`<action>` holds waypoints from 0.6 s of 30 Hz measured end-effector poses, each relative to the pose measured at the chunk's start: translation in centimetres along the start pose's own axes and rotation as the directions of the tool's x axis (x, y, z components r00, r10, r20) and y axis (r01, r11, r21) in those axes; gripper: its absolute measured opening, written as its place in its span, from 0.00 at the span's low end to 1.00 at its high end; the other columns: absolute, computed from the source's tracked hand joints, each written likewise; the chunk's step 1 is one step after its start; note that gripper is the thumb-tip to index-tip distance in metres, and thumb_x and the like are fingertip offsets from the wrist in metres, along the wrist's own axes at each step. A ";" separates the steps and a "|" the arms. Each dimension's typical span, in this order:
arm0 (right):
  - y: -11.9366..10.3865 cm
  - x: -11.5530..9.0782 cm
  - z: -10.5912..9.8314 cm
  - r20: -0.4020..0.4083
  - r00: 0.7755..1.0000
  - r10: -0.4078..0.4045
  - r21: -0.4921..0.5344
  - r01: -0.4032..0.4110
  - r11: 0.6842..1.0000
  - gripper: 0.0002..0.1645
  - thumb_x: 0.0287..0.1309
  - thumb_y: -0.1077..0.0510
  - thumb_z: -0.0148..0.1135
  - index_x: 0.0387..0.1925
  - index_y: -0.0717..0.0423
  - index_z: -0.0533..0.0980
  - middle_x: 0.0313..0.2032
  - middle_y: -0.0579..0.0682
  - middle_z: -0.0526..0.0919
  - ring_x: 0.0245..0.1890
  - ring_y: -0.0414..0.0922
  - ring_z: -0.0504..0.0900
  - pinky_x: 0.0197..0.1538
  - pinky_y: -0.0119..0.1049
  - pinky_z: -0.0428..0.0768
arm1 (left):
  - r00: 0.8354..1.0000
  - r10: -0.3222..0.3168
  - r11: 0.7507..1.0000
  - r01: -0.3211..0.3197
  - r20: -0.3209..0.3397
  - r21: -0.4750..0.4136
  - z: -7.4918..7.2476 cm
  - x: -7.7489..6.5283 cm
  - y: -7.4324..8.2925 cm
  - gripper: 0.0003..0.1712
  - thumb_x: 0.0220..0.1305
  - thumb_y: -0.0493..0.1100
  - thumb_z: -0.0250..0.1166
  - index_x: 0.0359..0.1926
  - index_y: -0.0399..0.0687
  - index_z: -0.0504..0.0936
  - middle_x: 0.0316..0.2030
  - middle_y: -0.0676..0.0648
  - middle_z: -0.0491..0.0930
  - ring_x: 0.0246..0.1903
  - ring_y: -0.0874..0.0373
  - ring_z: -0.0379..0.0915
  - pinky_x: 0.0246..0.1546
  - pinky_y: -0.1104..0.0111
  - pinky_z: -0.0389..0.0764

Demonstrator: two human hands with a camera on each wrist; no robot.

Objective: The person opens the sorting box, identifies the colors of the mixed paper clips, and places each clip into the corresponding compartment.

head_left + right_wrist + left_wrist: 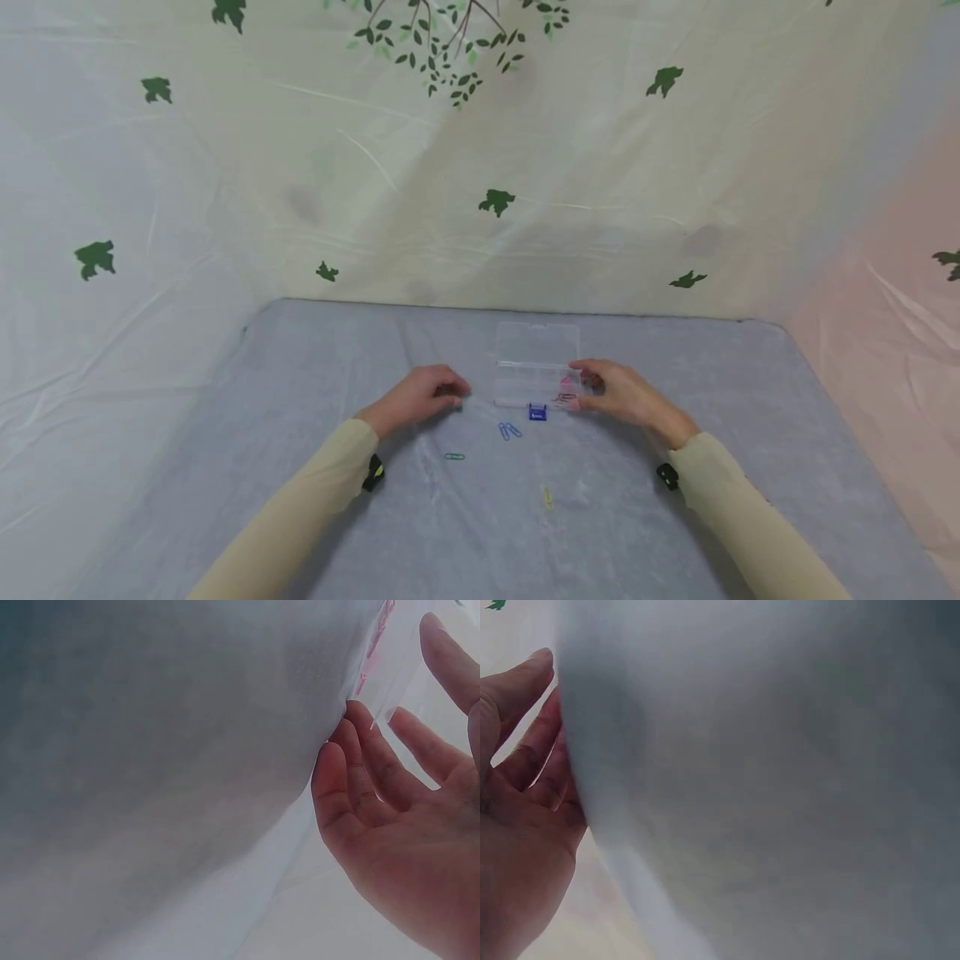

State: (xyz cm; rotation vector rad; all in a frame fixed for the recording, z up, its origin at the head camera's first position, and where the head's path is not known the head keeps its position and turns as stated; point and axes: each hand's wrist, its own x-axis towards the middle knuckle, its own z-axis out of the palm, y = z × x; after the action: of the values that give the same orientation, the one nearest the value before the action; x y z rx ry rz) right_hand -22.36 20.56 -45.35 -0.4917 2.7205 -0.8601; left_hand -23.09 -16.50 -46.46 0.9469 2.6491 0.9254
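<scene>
A clear plastic box (525, 385) lies with its lid (537, 343) tipped back. Red and pink paper clips (564, 397) lie in its right end. My right hand (626, 396) holds that end, thumb at the front corner and fingers at the rear. In the right wrist view the box edge (397, 664) shows between thumb and fingers. To the left of the box, apart from it, my left hand (416, 400) rests at the table with loosely bent fingers. Its palm shows nothing held in the left wrist view; some fingertips are hidden by the cloth.
Two blue paper clips (510, 431) lie before the box, with a small dark blue rectangular piece (537, 412) at its front edge. A green paper clip (454, 457) and a yellow one (548, 498) lie nearer on the grey cloth (480, 542). A pale curtain (450, 250) stands behind.
</scene>
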 end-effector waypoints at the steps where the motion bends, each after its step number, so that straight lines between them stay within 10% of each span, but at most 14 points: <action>1: 0.0 0.0 0.0 0.001 1.000 0.003 0.000 -0.003 1.000 0.43 0.59 0.49 0.77 0.71 0.60 0.71 0.61 0.60 0.80 0.58 0.55 0.79 0.62 0.57 0.76 | 1.000 -0.001 1.000 0.001 0.005 0.005 0.1 0.0 -0.2 0.12 0.70 0.37 0.68 0.53 0.42 0.86 0.49 0.47 0.86 0.52 0.52 0.81 0.56 0.58 0.80; 18: 0.1 0.0 0.1 0.000 0.999 0.035 0.030 -0.035 0.999 0.44 0.59 0.48 0.77 0.72 0.59 0.70 0.63 0.61 0.79 0.61 0.56 0.77 0.64 0.58 0.75 | 0.999 0.007 0.993 -0.012 0.040 0.117 0.4 0.2 0.0 0.05 0.67 0.38 0.72 0.43 0.48 0.89 0.43 0.52 0.79 0.45 0.56 0.77 0.52 0.60 0.80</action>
State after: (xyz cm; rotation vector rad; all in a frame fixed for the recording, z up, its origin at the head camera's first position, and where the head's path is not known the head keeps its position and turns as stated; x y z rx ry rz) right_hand -22.36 20.64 -45.48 -0.4363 2.7042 -0.8909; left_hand -23.11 -16.16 -46.72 0.9936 2.6923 0.7521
